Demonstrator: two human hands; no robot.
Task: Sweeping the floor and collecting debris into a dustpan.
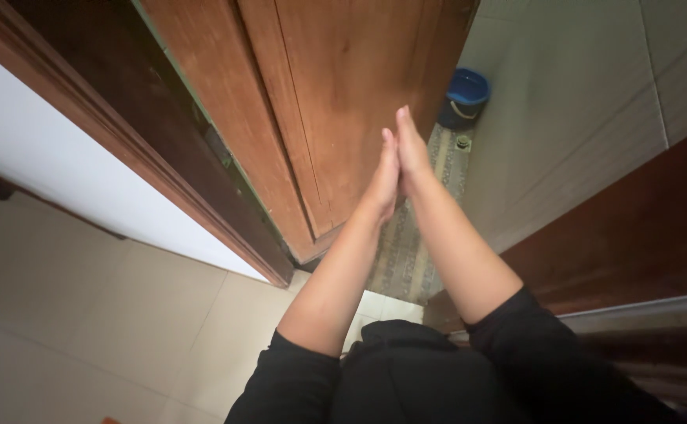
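The left hand [384, 177] and right hand [411, 153] are pressed flat together (nothing held); the wooden door [335, 102] just beyond could be knocked.

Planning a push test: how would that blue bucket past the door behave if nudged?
The bucket looks like thin plastic, so probably light and apt to slide on the smooth tiled floor. It sits upright with a wide mouth, so tipping seems unlikely from a low push. Whether it holds water can't be seen; if so, it would be heavier.
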